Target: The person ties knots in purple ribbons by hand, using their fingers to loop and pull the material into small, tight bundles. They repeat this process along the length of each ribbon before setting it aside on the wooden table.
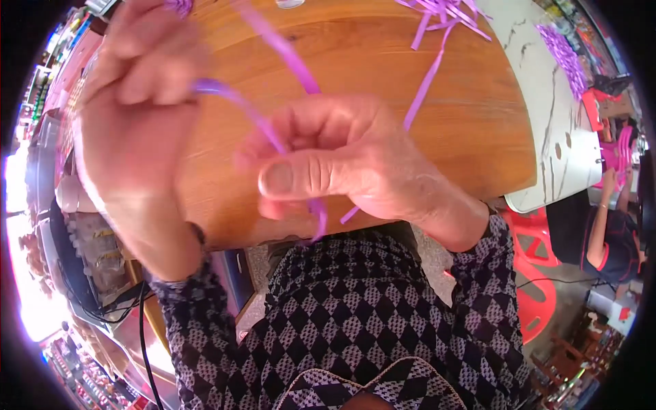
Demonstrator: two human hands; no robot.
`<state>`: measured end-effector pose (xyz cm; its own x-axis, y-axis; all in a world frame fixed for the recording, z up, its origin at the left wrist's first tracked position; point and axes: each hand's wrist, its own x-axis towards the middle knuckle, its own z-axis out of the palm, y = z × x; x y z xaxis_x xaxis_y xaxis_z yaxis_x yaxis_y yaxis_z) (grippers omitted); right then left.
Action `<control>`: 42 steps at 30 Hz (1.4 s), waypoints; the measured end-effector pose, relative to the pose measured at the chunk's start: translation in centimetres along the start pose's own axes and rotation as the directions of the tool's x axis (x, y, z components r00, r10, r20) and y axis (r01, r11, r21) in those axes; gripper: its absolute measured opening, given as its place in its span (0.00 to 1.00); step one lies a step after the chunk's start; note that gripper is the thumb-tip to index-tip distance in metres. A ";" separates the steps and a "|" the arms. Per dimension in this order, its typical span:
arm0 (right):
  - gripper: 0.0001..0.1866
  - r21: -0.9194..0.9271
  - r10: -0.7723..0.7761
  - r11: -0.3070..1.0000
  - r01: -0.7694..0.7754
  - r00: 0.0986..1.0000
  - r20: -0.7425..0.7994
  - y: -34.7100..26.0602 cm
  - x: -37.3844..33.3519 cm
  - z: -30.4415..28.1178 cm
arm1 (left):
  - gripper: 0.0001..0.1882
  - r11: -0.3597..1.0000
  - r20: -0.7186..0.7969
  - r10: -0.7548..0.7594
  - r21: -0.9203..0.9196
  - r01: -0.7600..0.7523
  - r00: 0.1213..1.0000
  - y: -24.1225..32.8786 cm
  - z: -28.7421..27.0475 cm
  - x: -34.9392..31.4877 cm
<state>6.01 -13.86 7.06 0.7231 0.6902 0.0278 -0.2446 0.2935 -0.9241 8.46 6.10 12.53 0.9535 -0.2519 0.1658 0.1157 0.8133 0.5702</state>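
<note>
A narrow purple ribbon [247,111] runs between my two hands above the wooden table. My right hand [342,154] is closed on it, thumb against curled fingers, and a short curled tail hangs below. Smeared by motion, my left hand [150,82] is raised at the upper left, its fingers curled at the ribbon's other end. A second purple strip [277,42] slants down from the top edge and passes behind my right hand. From a heap of loose purple strips [444,12] at the far right, one strand trails toward my right wrist.
The wooden tabletop [471,137] adjoins a white marbled surface [540,147] bearing a shiny purple bundle [562,60]. Red plastic stools [536,301] stand at the right. Beyond them, another person [615,239] handles bright pink strips [622,152]. A black cable [142,342] hangs at the left.
</note>
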 end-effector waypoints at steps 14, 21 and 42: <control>0.06 -0.522 -0.058 0.831 -0.194 0.902 -0.428 0.3 -6.7 -6.7 | 0.22 -0.012 -0.199 0.643 0.963 0.270 0.739 0.4 -11.9 -5.9; 0.03 -0.778 -0.246 0.628 -0.036 0.939 -0.242 2.1 -3.9 -5.4 | 0.22 -0.338 0.162 0.112 0.934 -0.116 0.980 -5.9 -6.4 -6.2; 0.06 -0.915 -0.476 0.359 0.182 0.880 -0.011 2.8 -3.0 -3.3 | 0.05 0.383 -0.063 -0.146 0.916 0.115 0.987 -7.8 -5.7 -8.7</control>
<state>5.27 -17.33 3.11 0.7598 0.4600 0.4596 0.6352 -0.3743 -0.6756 0.85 4.89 2.07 0.9422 -0.3338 0.0296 -0.1008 -0.1979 0.9750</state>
